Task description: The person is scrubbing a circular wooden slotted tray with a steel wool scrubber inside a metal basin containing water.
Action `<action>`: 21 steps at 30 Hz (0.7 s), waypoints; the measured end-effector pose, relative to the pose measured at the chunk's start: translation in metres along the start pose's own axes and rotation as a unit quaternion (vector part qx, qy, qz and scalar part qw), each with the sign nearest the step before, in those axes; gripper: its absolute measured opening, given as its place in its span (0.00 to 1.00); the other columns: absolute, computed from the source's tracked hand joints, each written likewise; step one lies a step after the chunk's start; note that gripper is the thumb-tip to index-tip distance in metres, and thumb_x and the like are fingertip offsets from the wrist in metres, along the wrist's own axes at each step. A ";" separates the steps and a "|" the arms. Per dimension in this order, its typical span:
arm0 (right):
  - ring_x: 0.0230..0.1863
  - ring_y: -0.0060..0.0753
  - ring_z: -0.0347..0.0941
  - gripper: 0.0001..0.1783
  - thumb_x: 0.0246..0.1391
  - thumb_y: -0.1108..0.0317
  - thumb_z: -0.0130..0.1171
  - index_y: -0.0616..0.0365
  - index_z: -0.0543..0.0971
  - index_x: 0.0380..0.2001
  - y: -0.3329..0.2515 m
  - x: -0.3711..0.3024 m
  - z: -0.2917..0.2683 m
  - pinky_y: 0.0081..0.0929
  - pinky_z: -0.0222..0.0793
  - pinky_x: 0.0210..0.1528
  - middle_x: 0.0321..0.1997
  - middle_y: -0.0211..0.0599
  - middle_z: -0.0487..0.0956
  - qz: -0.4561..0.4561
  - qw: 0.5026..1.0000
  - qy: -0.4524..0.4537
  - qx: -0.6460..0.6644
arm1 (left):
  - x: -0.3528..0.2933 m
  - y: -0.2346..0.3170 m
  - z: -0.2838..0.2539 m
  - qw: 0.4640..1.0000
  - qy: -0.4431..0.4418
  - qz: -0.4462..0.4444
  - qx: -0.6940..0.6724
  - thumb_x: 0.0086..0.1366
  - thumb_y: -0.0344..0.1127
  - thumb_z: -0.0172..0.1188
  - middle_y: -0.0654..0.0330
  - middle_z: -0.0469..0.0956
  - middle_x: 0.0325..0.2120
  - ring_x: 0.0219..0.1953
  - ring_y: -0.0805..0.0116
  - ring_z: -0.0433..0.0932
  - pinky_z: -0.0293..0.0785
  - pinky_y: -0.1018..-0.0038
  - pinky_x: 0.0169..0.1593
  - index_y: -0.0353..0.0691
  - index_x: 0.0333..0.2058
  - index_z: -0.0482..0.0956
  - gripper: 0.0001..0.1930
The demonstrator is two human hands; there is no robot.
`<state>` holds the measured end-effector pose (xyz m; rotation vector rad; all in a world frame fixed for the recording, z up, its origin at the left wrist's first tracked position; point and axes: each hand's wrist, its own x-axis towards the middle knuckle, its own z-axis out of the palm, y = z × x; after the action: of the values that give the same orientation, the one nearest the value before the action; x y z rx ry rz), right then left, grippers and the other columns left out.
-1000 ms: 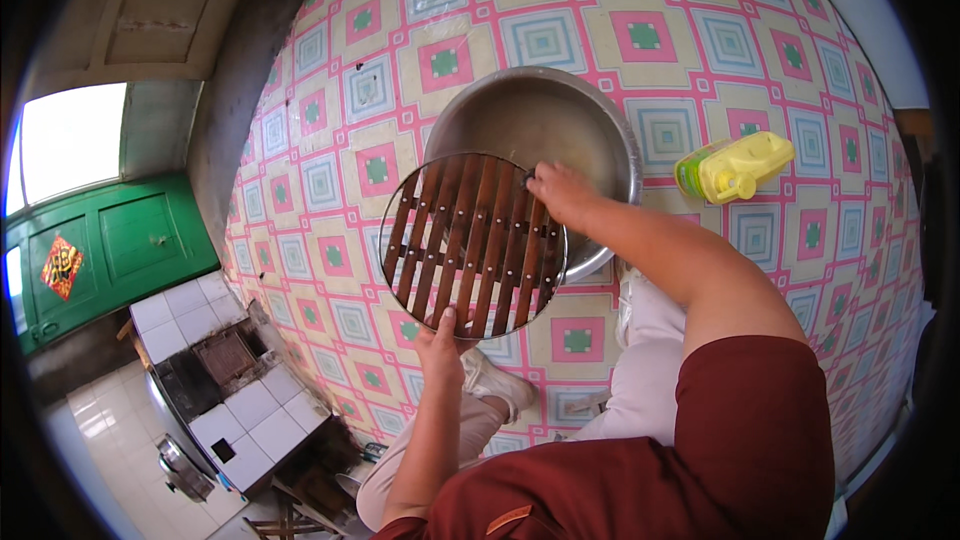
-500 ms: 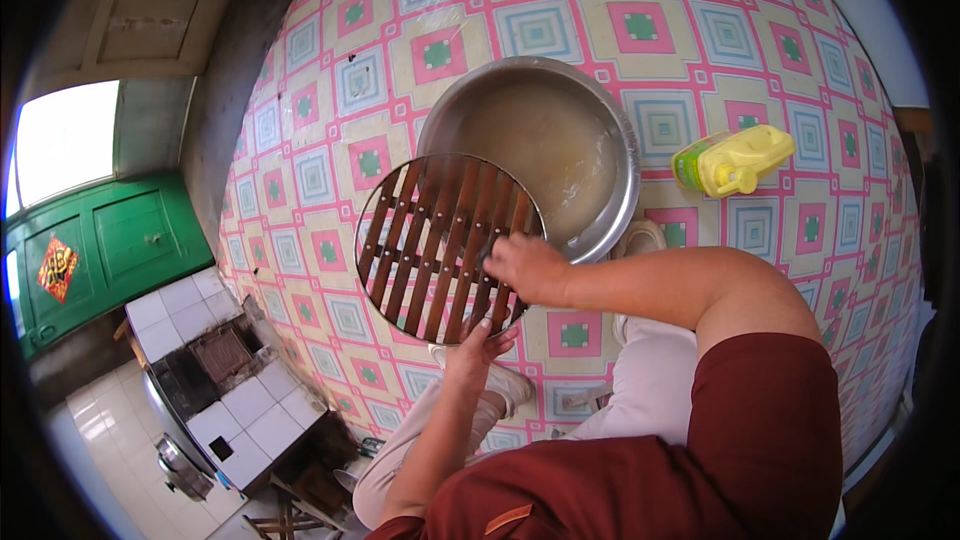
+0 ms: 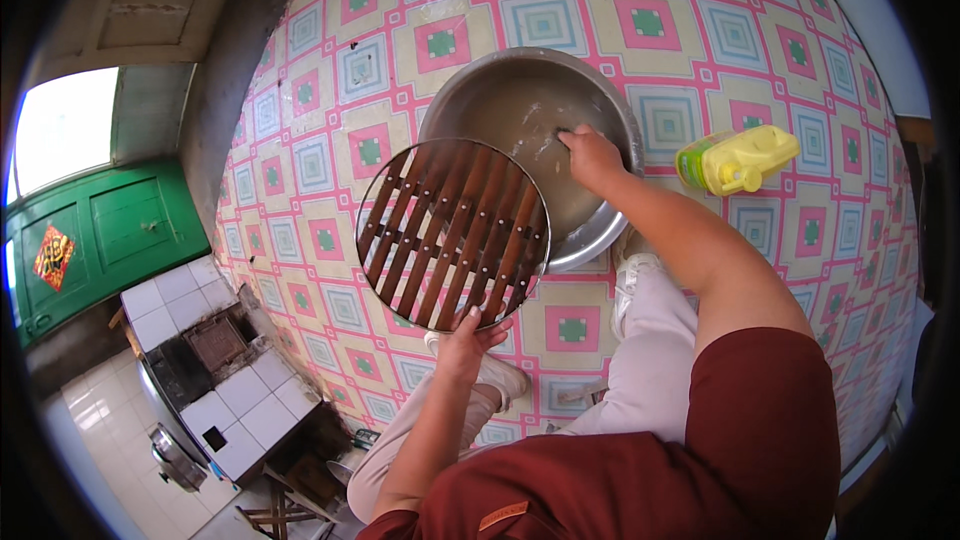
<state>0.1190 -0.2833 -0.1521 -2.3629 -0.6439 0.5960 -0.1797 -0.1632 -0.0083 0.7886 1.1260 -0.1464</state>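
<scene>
A round steamer rack (image 3: 452, 232) of brown wooden slats in a thin metal rim is held tilted over the near left part of a large metal basin (image 3: 625, 130). My left hand (image 3: 470, 342) grips the rack's near edge. Cloudy brownish water (image 3: 545, 135) with pale flecks of foam stands in the basin. Over the water, on the right side, is my right hand (image 3: 597, 158), its fingers closed round something small and dark that I cannot make out. The rack hides the basin's near left wall.
To the right of the basin a yellow jug (image 3: 740, 158) with a green label lies on the patterned floor covering (image 3: 575, 330). My shoes (image 3: 628, 285) are close to the basin's near side. A tiled stove (image 3: 240, 395) and a green door (image 3: 120, 230) are at the left.
My right hand has left the rack's slats and moved up and right, over the water in the basin. My left hand still holds the rack, which has shifted slightly away from me.
</scene>
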 end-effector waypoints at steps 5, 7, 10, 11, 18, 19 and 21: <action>0.43 0.48 0.72 0.11 0.52 0.68 0.51 0.53 0.79 0.37 -0.019 0.001 0.014 0.41 0.67 0.45 0.39 0.45 0.75 -0.052 0.993 -0.003 0.106 | 0.005 0.000 -0.003 1.000 -0.008 0.007 -0.023 0.66 0.40 0.50 0.52 0.77 0.42 0.40 0.57 0.80 0.79 0.68 0.39 0.39 0.52 0.67 0.18; 0.44 0.48 0.71 0.10 0.53 0.66 0.51 0.54 0.79 0.35 -0.054 -0.015 0.014 0.42 0.67 0.46 0.40 0.46 0.74 -0.072 0.991 -0.074 0.089 | 0.006 -0.004 -0.007 1.000 -0.009 0.006 -0.020 0.66 0.40 0.51 0.52 0.77 0.42 0.40 0.58 0.80 0.80 0.68 0.40 0.39 0.51 0.68 0.18; 0.41 0.46 0.68 0.10 0.56 0.64 0.49 0.55 0.78 0.33 -0.082 -0.059 0.031 0.41 0.66 0.41 0.35 0.41 0.71 -0.192 0.976 -0.105 0.005 | 0.007 -0.003 -0.003 1.000 -0.001 0.021 -0.013 0.65 0.38 0.51 0.53 0.77 0.41 0.40 0.59 0.80 0.80 0.67 0.40 0.38 0.51 0.68 0.17; 0.40 0.45 0.67 0.11 0.55 0.63 0.48 0.56 0.77 0.31 -0.092 -0.078 0.033 0.40 0.66 0.43 0.36 0.41 0.70 -0.235 0.966 -0.106 0.034 | 0.008 -0.003 -0.003 1.000 0.005 0.026 -0.013 0.65 0.37 0.51 0.53 0.77 0.41 0.40 0.59 0.80 0.80 0.67 0.40 0.38 0.51 0.68 0.17; 0.43 0.38 0.67 0.08 0.45 0.69 0.50 0.51 0.75 0.31 -0.076 -0.058 0.023 0.34 0.66 0.43 0.36 0.34 0.69 -0.342 0.930 -0.030 -0.128 | 0.005 0.002 0.005 1.000 0.007 0.026 0.006 0.64 0.34 0.52 0.53 0.77 0.42 0.40 0.58 0.80 0.80 0.70 0.37 0.36 0.52 0.67 0.18; 0.44 0.40 0.67 0.10 0.46 0.70 0.50 0.53 0.76 0.34 -0.067 -0.042 0.021 0.35 0.66 0.45 0.38 0.35 0.70 -0.263 0.950 -0.070 -0.153 | 0.005 0.002 0.007 1.000 0.007 0.028 0.006 0.64 0.34 0.52 0.52 0.77 0.42 0.40 0.58 0.80 0.80 0.70 0.37 0.36 0.52 0.67 0.18; 0.44 0.41 0.67 0.11 0.47 0.71 0.49 0.56 0.77 0.35 -0.054 -0.026 0.015 0.35 0.67 0.45 0.39 0.37 0.71 -0.240 0.952 -0.082 -0.172 | 0.004 0.004 0.008 1.000 0.004 0.030 0.008 0.63 0.33 0.53 0.51 0.77 0.43 0.40 0.57 0.80 0.79 0.70 0.36 0.35 0.52 0.67 0.18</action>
<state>0.0741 -0.2543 -0.1208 -2.3436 -1.4474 0.4895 -0.1700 -0.1640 -0.0084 0.8367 1.1081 -0.1018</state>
